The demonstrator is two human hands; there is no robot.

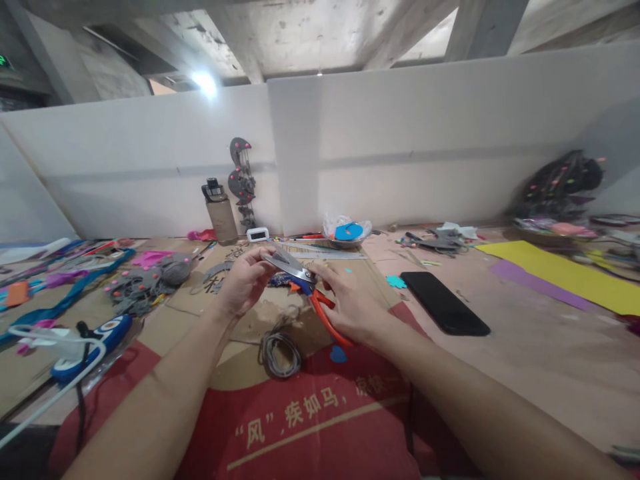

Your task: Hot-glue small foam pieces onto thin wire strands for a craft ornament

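My right hand (353, 303) grips the orange handles of a pair of scissors (305, 280), whose metal blades point left and up. My left hand (246, 280) is curled in a pinch at the blade tips, holding a small dark blue piece (280, 280) that I can barely make out. Both hands hover above a brown cardboard sheet (260, 320) on the table. A coil of grey cord (280, 352) lies just below the hands. A small blue heart-shaped cutout (339, 354) rests on the red printed cardboard.
A black phone (444, 301) lies to the right. Yellow and purple foam sheets (555, 270) sit at far right. A bottle (221, 212), a ruler (325, 254), a bag with a blue disc (349, 231) stand behind. Grey felt scraps (145, 283) and a glue gun (75, 343) lie left.
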